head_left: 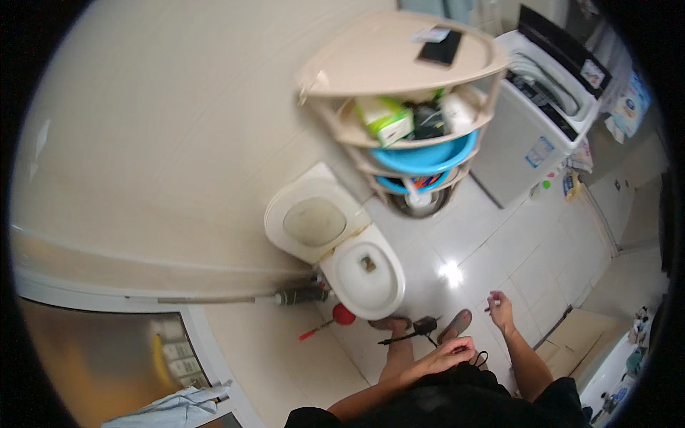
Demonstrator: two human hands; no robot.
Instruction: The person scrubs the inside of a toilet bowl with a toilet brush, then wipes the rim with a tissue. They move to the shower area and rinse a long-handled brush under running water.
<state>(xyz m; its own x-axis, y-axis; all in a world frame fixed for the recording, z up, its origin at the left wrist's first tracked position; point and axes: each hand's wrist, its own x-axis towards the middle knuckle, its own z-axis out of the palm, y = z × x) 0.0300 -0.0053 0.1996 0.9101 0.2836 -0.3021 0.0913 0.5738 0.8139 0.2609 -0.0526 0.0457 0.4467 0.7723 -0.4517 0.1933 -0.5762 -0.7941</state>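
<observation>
My left hand [448, 355] is in front of my black clothing, its fingers curled. Whether anything is inside it is hidden. Beside it a thin black cord [482, 357] makes a small loop. A black object [425, 325] with a long thin part shows between my slippered feet, just beyond this hand; its exact kind is unclear. Out to the right, over the tiled floor [476, 262], my right hand [500, 310] has bent fingers. A small dark spot shows at its fingertips, too blurred to name. Ahead to the left stands a white toilet [393, 278] with its lid [278, 214] raised.
A beige corner shelf [369, 59] holds a phone [441, 48], packages and blue basins [428, 158]. Beyond it is a washing machine [514, 144], lid up. A red-headed plunger [343, 314] and a brush [302, 295] are left of the toilet. A washbasin [602, 369] is at right.
</observation>
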